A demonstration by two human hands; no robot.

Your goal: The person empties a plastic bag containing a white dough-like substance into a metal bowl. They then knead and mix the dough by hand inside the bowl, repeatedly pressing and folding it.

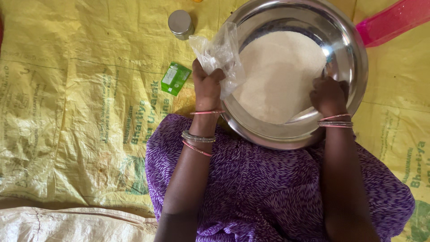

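Yellow woven sack mat [67,112] w/ green print covers the floor, biggest thing in view; a paler whitish sack [67,224] lies along the bottom-left edge. Person sits on the mat, purple patterned cloth [260,192] over the lap fills the lower centre. Big round steel bowl [354,67] rests on the lap/knees, near rim touching the cloth, tilted slightly toward the camera. Inside: pile of fine white grain [277,71] across most of the bowl floor, bare steel showing at the near edge. Pink plastic container [394,20] top right, just beside the bowl's far rim, partly cut off by frame. Left hand [207,87] at the bowl's left rim, fingers curled tight in a fist, gripping a crumpled clear plastic bag [219,56]; the bag stands up above the fist and drapes over the rim, edge touching the grain. Right hand [329,94] inside the bowl at the near-right side, fingers bent down & bunched together on the steel by the grain edge; can't tell if it pinches anything. Bangles on both wrists, pink + silver. Small green packet [175,78] lies flat on the mat just left of the left hand, not touching. Small steel cup [180,23] further up, apart from packet & bowl.
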